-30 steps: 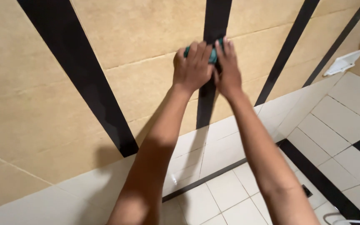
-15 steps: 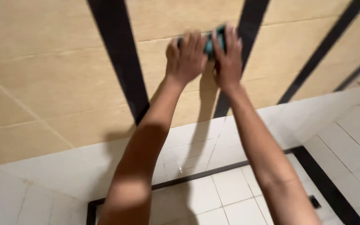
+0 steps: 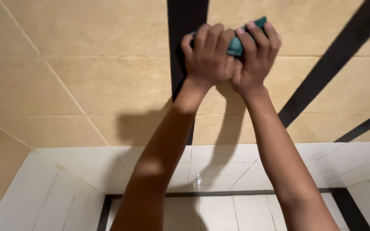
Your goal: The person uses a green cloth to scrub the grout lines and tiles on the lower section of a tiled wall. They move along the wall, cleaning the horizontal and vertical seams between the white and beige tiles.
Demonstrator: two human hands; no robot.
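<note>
Head camera, looking down along two bare forearms stretched toward a tiled wall. The left hand (image 3: 206, 57) and the right hand (image 3: 255, 55) are pressed side by side, knuckles touching, both with fingers curled tightly over a small teal scrubbing pad (image 3: 236, 42). Only slivers of the pad show between and above the fingers; it looks soft and squashed, and its full shape cannot be made out. The hands hold it flat against the wall, high in the frame.

The wall (image 3: 86, 85) is faced with large beige tiles, smooth and faintly mottled like stone, with thin pale grout lines. A broad vertical black stripe (image 3: 187, 17), glossy and flat, runs just behind the left hand. Two more black stripes (image 3: 322, 77) slant across the wall to the right. Soft arm shadows fall on the beige surface.

Below, the floor (image 3: 65, 188) is made of white rectangular tiles, shiny and slightly wet-looking, bordered by a narrow black tile band (image 3: 236, 193).
</note>
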